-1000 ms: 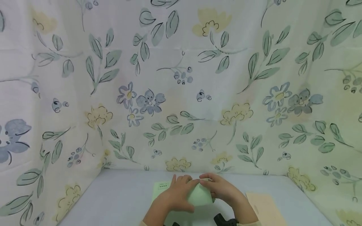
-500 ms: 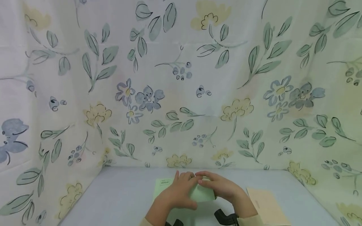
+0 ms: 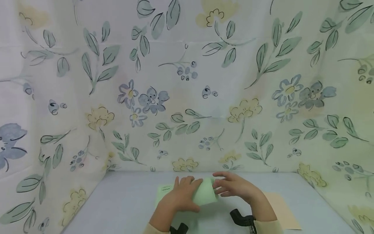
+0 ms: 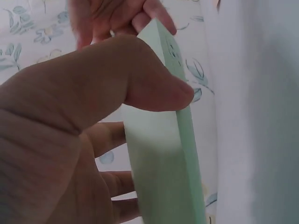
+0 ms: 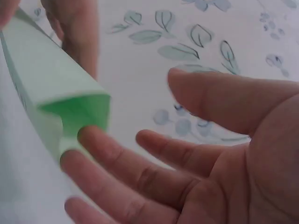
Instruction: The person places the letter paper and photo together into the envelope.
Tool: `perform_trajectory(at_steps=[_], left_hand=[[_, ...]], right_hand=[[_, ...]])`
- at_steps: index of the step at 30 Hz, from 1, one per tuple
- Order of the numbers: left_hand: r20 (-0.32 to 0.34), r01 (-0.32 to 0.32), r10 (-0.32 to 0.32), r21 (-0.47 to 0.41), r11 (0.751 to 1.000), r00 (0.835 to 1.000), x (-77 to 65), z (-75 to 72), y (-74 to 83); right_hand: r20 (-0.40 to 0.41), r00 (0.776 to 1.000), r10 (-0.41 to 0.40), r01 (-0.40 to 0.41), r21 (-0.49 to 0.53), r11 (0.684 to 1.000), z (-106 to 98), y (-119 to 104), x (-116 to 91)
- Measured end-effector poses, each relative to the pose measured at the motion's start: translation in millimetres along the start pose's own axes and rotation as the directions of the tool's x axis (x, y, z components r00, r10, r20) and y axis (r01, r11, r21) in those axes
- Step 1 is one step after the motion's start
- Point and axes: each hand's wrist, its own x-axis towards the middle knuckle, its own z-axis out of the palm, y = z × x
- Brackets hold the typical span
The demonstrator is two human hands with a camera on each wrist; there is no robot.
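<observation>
My left hand (image 3: 181,196) grips a long light green paper box (image 3: 205,192) above the table. In the left wrist view the thumb lies over one edge of the box (image 4: 156,154), with the fingers on its other side. Printed marks show near the box's left end in the head view. The right wrist view shows the end of the box (image 5: 60,70) uncovered, with a hollow, brighter green inside. Beside that end is my right hand (image 5: 215,172), fingers extended and spread, thumb apart. Its fingertips are close to the opening; whether they touch it I cannot tell.
A flat peach-coloured sheet or envelope (image 3: 283,211) lies on the white table (image 3: 117,204), to the right and partly behind the right forearm. Floral cloth (image 3: 187,97) hangs at the back and both sides. Each wrist carries a black camera mount (image 3: 242,218).
The right hand has come off the box's top right edge and moved right, its fingers spreading. The left hand keeps hold of the box, whose right end now shows more.
</observation>
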Motion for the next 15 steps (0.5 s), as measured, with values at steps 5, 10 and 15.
perform_trajectory(at_steps=[5, 10, 15], left_hand=[[-0.01, 0.035, -0.036, -0.044, 0.998, 0.999, 0.4, -1.5, -17.1], [-0.021, 0.079, -0.083, -0.149, 0.986, 0.996, -7.3, -1.0, -36.2], [-0.058, 0.148, -0.163, -0.208, 0.967, 0.985, -14.8, -8.4, -54.3]], right_hand=[[-0.113, 0.993, 0.038, -0.055, -0.151, 0.987, -14, -4, -7], [-0.302, 0.946, 0.117, -0.214, -0.313, 0.925, -23, 5, -17], [-0.407, 0.904, 0.126, -0.316, -0.442, 0.839, -29, 13, -21]])
